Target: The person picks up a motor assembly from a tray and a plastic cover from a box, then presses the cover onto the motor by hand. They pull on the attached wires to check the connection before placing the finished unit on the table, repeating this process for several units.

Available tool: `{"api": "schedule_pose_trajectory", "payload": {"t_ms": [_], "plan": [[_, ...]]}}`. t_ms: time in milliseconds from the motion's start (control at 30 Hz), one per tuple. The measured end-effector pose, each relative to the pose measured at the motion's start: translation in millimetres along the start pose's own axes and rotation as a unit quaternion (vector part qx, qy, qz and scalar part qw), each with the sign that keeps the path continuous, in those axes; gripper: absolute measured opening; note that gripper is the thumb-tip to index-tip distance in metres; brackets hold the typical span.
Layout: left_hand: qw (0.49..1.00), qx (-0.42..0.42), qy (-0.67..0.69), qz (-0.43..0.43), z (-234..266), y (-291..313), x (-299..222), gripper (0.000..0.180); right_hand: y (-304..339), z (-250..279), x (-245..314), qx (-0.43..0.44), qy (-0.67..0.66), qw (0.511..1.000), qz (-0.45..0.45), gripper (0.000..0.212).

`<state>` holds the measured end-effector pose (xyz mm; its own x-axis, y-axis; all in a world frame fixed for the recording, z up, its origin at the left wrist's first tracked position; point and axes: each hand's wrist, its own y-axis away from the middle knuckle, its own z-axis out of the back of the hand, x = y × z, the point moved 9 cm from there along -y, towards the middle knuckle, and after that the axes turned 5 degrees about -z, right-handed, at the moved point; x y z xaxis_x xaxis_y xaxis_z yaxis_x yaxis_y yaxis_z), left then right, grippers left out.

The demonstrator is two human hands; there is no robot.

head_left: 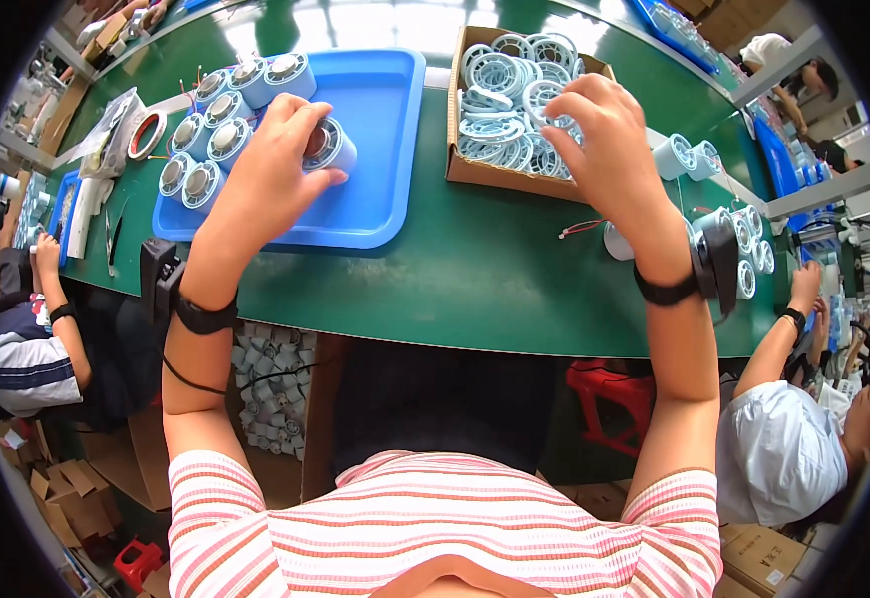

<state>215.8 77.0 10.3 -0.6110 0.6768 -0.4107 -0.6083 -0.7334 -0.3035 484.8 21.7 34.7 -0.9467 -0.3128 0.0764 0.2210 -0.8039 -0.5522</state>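
My left hand (pixel 273 171) grips a light-blue cylindrical housing (pixel 337 149) between thumb and fingers, over the blue tray (pixel 380 234). The housing has a slotted round end with a dark centre, partly hidden by my fingers. Several similar housings (pixel 227 140) stand grouped on the tray's left part. Above the right side of a cardboard box (pixel 515 182), my right hand (pixel 609 140) is open, its fingers curved and apart. Light-blue slotted rings (pixel 495 75) fill that box in a loose heap. One ring (pixel 542 100) lies close to my right fingertips; whether they touch cannot be made out.
More light-blue housings (pixel 744 234) with thin wires stand right of my right forearm. On the left lie a tape roll (pixel 148 135), a plastic bag (pixel 111 130) and tweezers (pixel 113 239). The green table's front edge (pixel 455 346) curves below my forearms. People work on both sides.
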Motion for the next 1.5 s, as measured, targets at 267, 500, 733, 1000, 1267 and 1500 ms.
{"api": "schedule_pose_trajectory", "payload": {"t_ms": [267,500,733,1000,1267,1500], "plan": [[0.987,0.047,0.095,-0.120,-22,43,-132,0.067,97,29,70,0.160,-0.204,0.957,-0.132,0.025],[0.984,0.103,0.079,-0.120,-71,48,-140,0.078,142,-9,50,0.106,-0.281,0.940,-0.165,0.035],[0.927,0.200,0.309,0.069,-98,53,-113,0.081,147,6,43,-0.013,-0.429,0.869,-0.245,0.056],[0.734,0.228,0.614,0.181,-151,65,-122,0.077,122,23,87,0.006,-0.361,0.918,-0.166,0.074],[0.735,0.202,0.628,0.155,-149,60,-121,0.066,131,17,80,0.034,-0.325,0.925,-0.195,0.074],[0.604,0.288,0.723,0.172,-140,58,-123,0.068,127,23,81,0.053,-0.271,0.945,-0.175,0.072]]}}
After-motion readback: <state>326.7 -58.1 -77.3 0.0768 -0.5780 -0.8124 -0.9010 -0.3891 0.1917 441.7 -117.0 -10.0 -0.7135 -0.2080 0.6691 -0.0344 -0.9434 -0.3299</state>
